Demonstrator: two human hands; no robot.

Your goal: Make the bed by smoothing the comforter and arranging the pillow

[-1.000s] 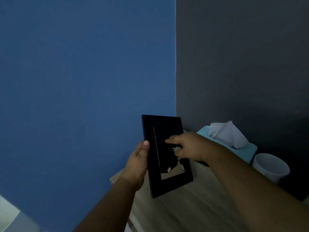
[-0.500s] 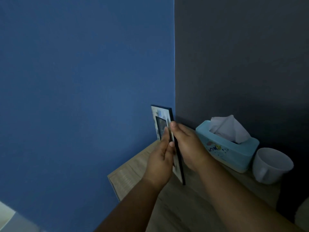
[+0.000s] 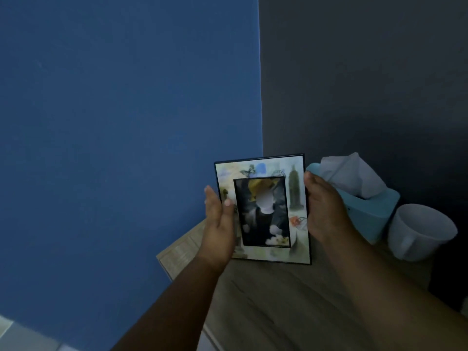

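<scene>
Blue and dark grey walls meet in a corner above a pale wood counter (image 3: 266,300) in the lower middle of the frame; neither bed, comforter nor pillow is in view, so the task's own things sit somewhere outside the picture. At the centre, a picture frame (image 3: 263,211) stands upright, front toward the camera. The left hand (image 3: 219,224) clasps its left edge, thumb over the front, and the right hand (image 3: 326,211) closes on its right edge. Each grip is curled around the frame. Just right of it lies a teal tissue box (image 3: 372,211), with a white mug (image 3: 420,231) beside that at the right edge. If the frame is released before its stand bears, I judge it may topple forward or knock the tissue box.
</scene>
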